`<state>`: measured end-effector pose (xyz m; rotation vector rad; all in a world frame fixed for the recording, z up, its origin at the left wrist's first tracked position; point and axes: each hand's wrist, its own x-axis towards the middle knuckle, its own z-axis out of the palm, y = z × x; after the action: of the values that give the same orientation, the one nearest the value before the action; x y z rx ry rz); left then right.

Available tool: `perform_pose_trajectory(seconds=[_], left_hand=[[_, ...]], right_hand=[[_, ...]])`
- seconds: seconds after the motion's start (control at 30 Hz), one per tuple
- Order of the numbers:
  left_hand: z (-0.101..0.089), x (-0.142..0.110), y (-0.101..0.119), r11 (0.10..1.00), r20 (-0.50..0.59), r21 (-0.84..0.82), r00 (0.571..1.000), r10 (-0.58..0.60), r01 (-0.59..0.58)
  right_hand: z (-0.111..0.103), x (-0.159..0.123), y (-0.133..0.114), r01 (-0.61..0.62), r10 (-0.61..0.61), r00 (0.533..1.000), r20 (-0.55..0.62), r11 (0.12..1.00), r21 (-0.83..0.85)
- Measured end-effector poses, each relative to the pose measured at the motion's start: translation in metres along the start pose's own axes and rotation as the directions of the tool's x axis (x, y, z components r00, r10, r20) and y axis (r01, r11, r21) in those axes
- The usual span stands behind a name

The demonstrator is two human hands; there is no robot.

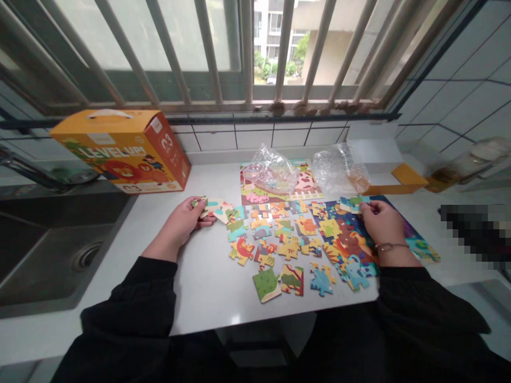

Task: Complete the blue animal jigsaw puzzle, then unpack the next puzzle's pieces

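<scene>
My left hand (184, 222) rests on the white counter (207, 287), fingers closed on a puzzle piece (202, 205) beside a pale joined pair of pieces (219, 209). My right hand (381, 222) pinches a blue-green puzzle piece (353, 204) over the top edge of a partly built colourful puzzle (351, 244). Several loose pieces (279, 239) lie spread between my hands, with three more (293, 279) nearer the counter's front edge.
An orange puzzle box (123, 149) stands at the back left. A finished puzzle board (279, 186) lies under crumpled plastic bags (339, 170). A steel sink (48, 250) is on the left, an orange lid (399, 181) and a bottle (467, 162) on the right.
</scene>
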<state>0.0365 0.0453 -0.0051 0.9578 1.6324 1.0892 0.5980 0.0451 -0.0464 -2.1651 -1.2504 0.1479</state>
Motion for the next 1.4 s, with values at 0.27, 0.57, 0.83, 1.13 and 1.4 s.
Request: perform_pose_trajectory(seconds=[0.27,0.57,0.83,1.13,1.4], left_hand=[[-0.032,0.002,-0.005,0.922,-0.243,0.385,0.960,0.137,-0.035],[-0.044,-0.001,-0.003,0.544,-0.349,0.823,0.902,0.252,0.167],[-0.037,-0.001,-0.013,0.355,0.087,0.864,0.802,0.591,-0.356],[-0.037,0.014,-0.028,0.269,0.424,0.758,0.763,0.488,-0.594],[-0.035,0.006,-0.020,0.276,0.353,0.773,0.749,0.561,-0.571]], right_hand=[[-0.013,-0.002,0.000,-0.107,0.091,0.991,-0.100,0.979,-0.171],[-0.018,-0.012,-0.009,-0.114,0.103,0.993,-0.054,0.949,-0.294],[-0.015,-0.011,-0.008,-0.125,0.114,0.992,-0.056,0.955,-0.270],[-0.013,-0.009,-0.005,-0.115,0.101,0.993,-0.067,0.961,-0.252],[-0.014,-0.008,-0.005,-0.128,0.115,0.991,-0.068,0.964,-0.235]])
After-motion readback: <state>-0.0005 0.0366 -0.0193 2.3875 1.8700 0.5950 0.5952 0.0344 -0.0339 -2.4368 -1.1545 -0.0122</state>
